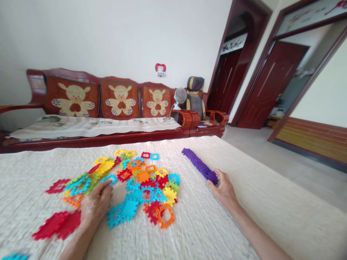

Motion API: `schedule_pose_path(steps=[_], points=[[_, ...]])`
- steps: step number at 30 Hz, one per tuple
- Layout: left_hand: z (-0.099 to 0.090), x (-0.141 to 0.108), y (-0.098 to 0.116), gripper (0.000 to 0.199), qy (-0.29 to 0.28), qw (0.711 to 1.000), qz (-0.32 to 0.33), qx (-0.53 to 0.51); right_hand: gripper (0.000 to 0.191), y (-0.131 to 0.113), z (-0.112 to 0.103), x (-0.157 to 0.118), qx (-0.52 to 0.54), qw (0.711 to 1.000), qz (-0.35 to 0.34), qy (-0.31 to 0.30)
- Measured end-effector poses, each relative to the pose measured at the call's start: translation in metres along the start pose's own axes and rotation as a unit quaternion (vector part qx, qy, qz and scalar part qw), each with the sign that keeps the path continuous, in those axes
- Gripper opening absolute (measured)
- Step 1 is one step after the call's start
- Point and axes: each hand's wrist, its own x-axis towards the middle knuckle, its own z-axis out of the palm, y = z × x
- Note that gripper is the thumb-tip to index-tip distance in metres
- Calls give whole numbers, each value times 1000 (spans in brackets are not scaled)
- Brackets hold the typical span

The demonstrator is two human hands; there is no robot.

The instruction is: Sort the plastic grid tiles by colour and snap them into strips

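A long row of purple interlocking plastic tiles (199,164), packed face to face, lies slanting across the cloth-covered table. My right hand (224,187) has its thumb and fingers closed around the near end of this row. Left of the middle is a loose pile of notched building tiles, some solid and some open frames. Among them are an orange frame tile (165,216), a yellow tile (170,196) and a blue tile (128,208). At the pile's left side, my left hand (96,200) is closed, its fingers curled by a blue piece (110,178); what they hold is hidden.
Red tiles (54,225) lie left of my left wrist, and another blue piece (16,256) sits at the lower left edge. Beyond the table (195,224) stand a wooden sofa (187,121) with bear-patterned cushions and a small fan (180,95). Doorways open on the right.
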Motion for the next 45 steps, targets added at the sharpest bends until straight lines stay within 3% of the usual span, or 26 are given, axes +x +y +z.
schedule_pose_path(steps=[5,19,23,27,29,32,39,42,45], points=[[-2,-3,8,35,7,1000,10,8,53,-3,-2,2,-26,999,-16,-9],[4,-7,15,33,14,1000,12,13,55,-13,-8,6,-7,991,-115,70],[7,-7,14,31,19,1000,20,12,47,-39,-5,-6,74,979,-186,38],[6,-7,14,29,14,999,30,11,47,-71,18,-23,114,956,-256,-89],[6,-7,14,30,14,1000,27,7,52,-89,33,-27,113,950,-245,-159],[8,-6,12,31,14,1000,25,6,53,-118,54,-27,115,949,-204,-211],[7,-8,15,31,12,1000,15,12,49,-180,70,-22,208,922,-238,-223],[4,-10,19,30,16,999,19,23,43,-191,74,-12,234,930,-208,-194],[3,-10,21,30,16,999,21,25,35,-193,93,15,231,944,-179,-153]])
